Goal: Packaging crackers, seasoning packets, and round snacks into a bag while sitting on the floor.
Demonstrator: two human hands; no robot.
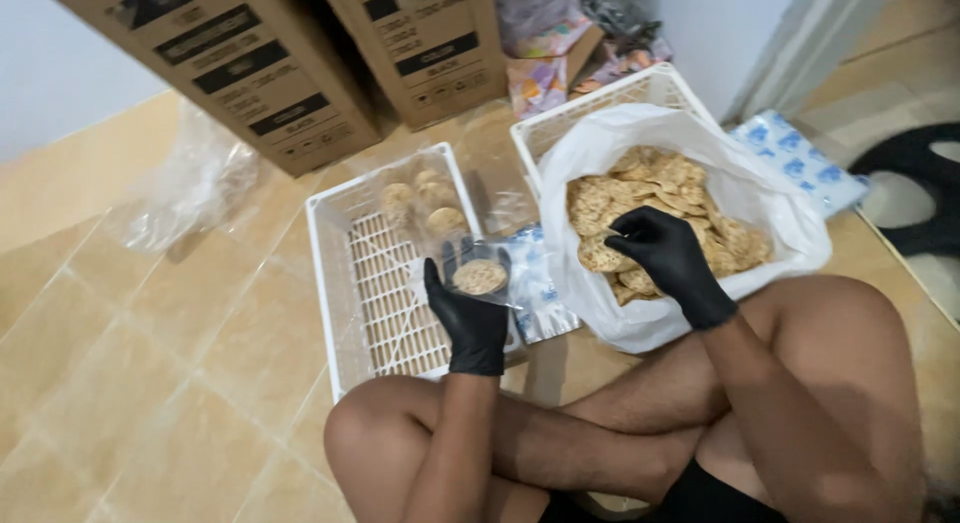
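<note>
My left hand [470, 318], in a black glove, holds a small clear plastic bag [482, 273] upright with round crackers stacked inside it, over the near edge of a white slatted basket [330, 273]. My right hand [668, 258], also gloved in black, reaches into a big white plastic bag [600, 153] full of round brown crackers [665, 188] and pinches crackers at the near side of the pile. That bag sits in a second white basket [580, 118].
Several filled clear packs of crackers [430, 198] lie at the far end of the left basket. Cardboard boxes [260, 73] stand behind. Crumpled clear plastic [185, 188] lies on the tiled floor at left. Blue-printed packets [800, 163] rest at right. My crossed legs [620, 433] fill the foreground.
</note>
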